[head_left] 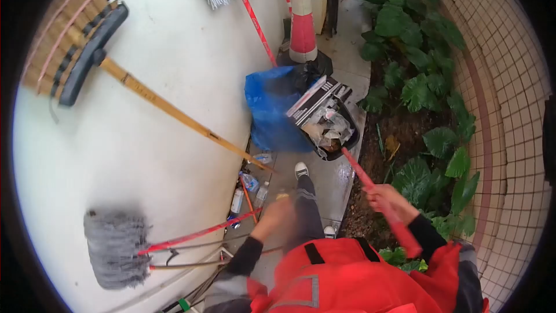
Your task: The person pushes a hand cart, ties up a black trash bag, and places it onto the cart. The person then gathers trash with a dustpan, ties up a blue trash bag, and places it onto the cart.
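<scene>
1. While the right hand (389,200) is wrapped around one red handle (360,172), the one black dustpan (331,155) lies ahead of it, slightly left, at the handle's far end.
2. The left hand (277,219) is blurred; I cannot tell how far open it is or what it holds.
3. Plastic litter (328,124) lies in the dustpan, beside one blue bag (268,107).
4. Farther out are one traffic cone (302,23), one broom (156,101) and three mop heads (117,249).

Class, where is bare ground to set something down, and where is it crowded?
Bare paving shows between the front shoe and soil bed, near the dustpan; also between the cone and plants. Crowded: along the wall, with bottles and mop handles.
</scene>
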A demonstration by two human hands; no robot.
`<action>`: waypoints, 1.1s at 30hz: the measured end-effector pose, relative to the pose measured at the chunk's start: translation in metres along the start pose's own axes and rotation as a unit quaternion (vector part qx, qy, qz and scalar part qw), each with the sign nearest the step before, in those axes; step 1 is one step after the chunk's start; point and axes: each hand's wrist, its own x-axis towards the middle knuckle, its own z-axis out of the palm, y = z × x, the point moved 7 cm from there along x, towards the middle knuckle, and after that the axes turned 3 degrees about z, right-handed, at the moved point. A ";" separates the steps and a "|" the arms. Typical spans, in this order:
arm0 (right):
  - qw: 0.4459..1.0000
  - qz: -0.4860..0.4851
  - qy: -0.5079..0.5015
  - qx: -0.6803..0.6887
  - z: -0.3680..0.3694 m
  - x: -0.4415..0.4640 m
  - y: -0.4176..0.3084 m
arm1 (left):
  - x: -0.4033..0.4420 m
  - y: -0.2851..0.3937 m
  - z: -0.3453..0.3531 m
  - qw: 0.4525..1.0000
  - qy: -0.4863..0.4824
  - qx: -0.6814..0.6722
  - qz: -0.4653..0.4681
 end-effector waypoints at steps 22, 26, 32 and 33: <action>0.975 0.068 0.180 -0.114 0.002 0.127 -0.190 | 0.554 -0.259 -0.137 0.857 0.080 0.509 0.015; 0.974 0.085 0.167 -0.126 -0.005 0.125 -0.189 | 0.524 -0.257 -0.130 0.810 -0.014 0.579 -0.090; 0.984 0.072 0.143 -0.083 0.000 0.138 -0.204 | 0.444 -0.146 -0.105 0.789 0.020 0.605 0.104; 0.986 0.082 0.122 -0.079 0.002 0.138 -0.202 | 0.428 -0.129 -0.091 0.791 -0.020 0.593 0.150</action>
